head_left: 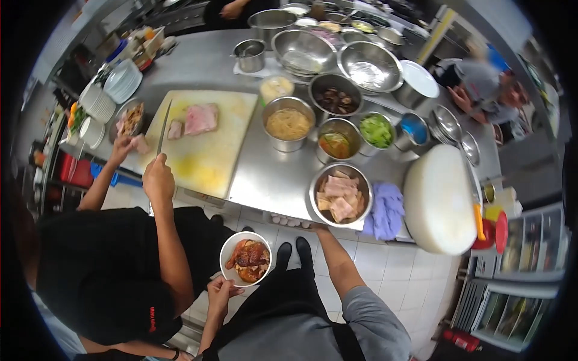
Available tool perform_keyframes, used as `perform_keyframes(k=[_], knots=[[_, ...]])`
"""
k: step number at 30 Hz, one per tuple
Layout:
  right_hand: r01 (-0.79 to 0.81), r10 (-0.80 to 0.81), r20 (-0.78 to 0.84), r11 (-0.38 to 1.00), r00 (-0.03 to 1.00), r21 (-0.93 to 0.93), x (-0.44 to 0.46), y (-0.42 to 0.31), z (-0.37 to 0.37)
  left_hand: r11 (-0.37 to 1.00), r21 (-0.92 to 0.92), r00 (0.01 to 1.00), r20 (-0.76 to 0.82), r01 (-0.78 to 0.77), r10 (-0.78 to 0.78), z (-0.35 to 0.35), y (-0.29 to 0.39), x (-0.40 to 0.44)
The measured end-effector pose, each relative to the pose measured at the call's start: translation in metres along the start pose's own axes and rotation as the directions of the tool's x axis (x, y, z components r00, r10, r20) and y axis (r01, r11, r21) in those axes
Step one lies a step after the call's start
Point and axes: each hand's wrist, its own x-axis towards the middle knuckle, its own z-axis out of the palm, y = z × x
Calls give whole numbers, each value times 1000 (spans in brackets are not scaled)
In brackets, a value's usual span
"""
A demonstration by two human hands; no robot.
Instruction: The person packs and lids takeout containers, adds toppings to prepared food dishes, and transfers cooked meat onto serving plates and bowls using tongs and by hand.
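Observation:
My left hand (221, 290) grips the rim of a white bowl (223, 251), fingers closed on its lower edge. Browned roast chicken pieces (251, 257) fill the bowl, which is held out in front of my body, below the counter's level. My right arm reaches forward to the counter's front edge. Only a bit of my right hand (319, 229) shows there, just below a metal bowl of sliced ham-like meat (341, 195); its fingers are hidden. Several eggs (290, 221) sit under the counter edge, left of that hand.
On my left a co-worker holds a knife (164, 129) over a cutting board (235, 114) with pale meat (200, 119). Metal pots hold noodles (289, 124), mushrooms (335, 100) and lettuce (377, 130). A purple cloth (385, 210) lies beside a thick white block (441, 198). Another person stands far right.

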Motion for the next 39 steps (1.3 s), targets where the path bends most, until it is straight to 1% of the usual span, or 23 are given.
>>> perform_keyframes(k=[1, 2, 5, 8, 10, 15, 18, 21, 23, 24, 26, 27, 28, 29, 30, 32, 34, 37, 39], knots=[[-29, 35, 97, 998, 995, -55, 7, -2, -10, 1000, -8, 999, -38, 12, -12, 1, -4, -1], [-40, 53, 148, 995, 988, -89, 11, -2, -14, 1000, -17, 997, -76, 23, -25, 2, -9, -3], [-57, 90, 223, 987, 971, -148, 20, 8, -17, 998, -37, 984, -170, 48, -53, 10, -20, -10], [-57, 97, 241, 984, 966, -169, 22, 13, -17, 994, -95, 971, -228, 56, -77, 13, -34, -11], [-50, 94, 248, 983, 964, -177, 22, 16, -16, 991, -108, 967, -233, 77, -101, 24, -26, -14], [-45, 89, 257, 984, 962, -174, 20, 21, -19, 985, -159, 956, -273, 69, -111, 33, -34, -14], [-44, 84, 252, 986, 964, -162, 21, 26, -28, 985, -156, 963, -247, 68, -105, 37, -31, -17], [-24, 47, 233, 995, 971, -101, 20, 27, -37, 979, -205, 973, -222, 21, -68, 36, -39, -17], [9, -12, 155, 1000, 988, 18, 14, 29, -48, 980, -199, 964, -257, 14, -66, 42, -31, -20], [42, -52, 83, 992, 995, 120, 7, 29, -54, 980, -197, 960, -271, 9, -63, 45, -27, -21], [178, -162, -74, 922, 984, 345, -17, 28, -66, 973, -230, 963, -267, -23, -40, 48, -22, -23], [239, -216, -103, 892, 971, 383, -32, 25, -78, 968, -246, 964, -263, -40, -26, 49, -19, -25], [273, -259, -88, 883, 962, 382, -48, 20, -92, 963, -262, 966, -259, -58, -13, 50, -16, -26], [267, -285, 63, 940, 956, 212, -61, 10, -116, 958, -277, 968, -251, -76, 4, 52, -12, -28], [305, -305, 213, 952, 928, 38, -74, -2, -145, 951, -292, 967, -254, -99, 22, 53, -6, -27], [404, -442, 186, 890, 877, 210, -96, -35, -214, 935, -323, 964, -260, -144, 58, 55, 6, -27], [519, -597, 158, 777, 786, 356, -114, -59, -266, 931, -306, 957, -265, -199, 117, 51, 9, -25], [520, -678, 186, 685, 711, 510, -127, -98, -334, 915, -291, 938, -286, -281, 197, 47, 18, -23], [554, -702, 122, 646, 702, 525, -123, -124, -367, 901, -280, 921, -301, -332, 245, 45, 24, -27]])
